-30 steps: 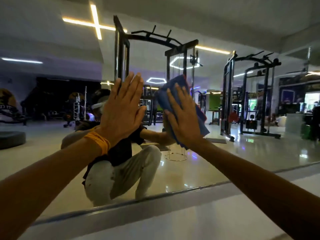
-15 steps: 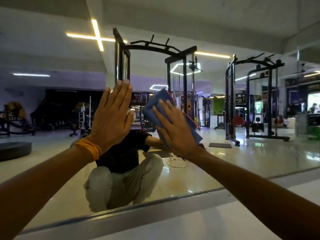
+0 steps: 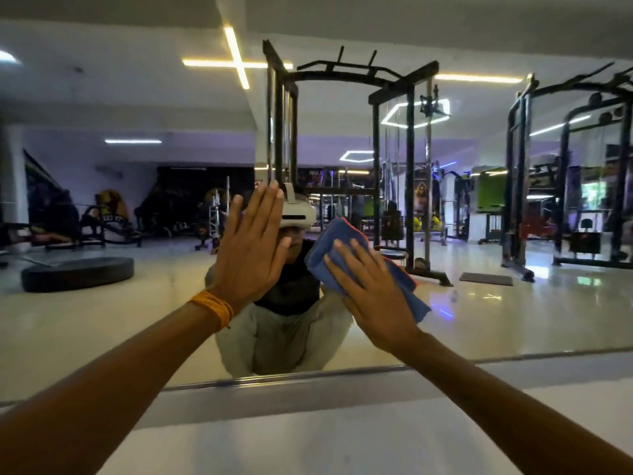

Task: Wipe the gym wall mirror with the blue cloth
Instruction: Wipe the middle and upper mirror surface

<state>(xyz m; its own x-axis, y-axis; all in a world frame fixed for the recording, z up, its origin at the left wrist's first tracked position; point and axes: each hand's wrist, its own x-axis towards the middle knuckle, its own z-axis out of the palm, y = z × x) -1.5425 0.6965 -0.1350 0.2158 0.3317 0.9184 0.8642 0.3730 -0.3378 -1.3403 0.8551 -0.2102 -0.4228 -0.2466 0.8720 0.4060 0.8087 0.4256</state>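
Gym racks [image 3: 410, 166] show in the mirror [image 3: 102, 320], its top cut off. Right hand [image 3: 373, 296], fingers straight, presses the cloth [image 3: 342, 231] flat on it, hiding the cloth's middle. Left hand [image 3: 250, 258], flat and straight-fingered just beside, blocks part of the reflected person [image 3: 287, 286].
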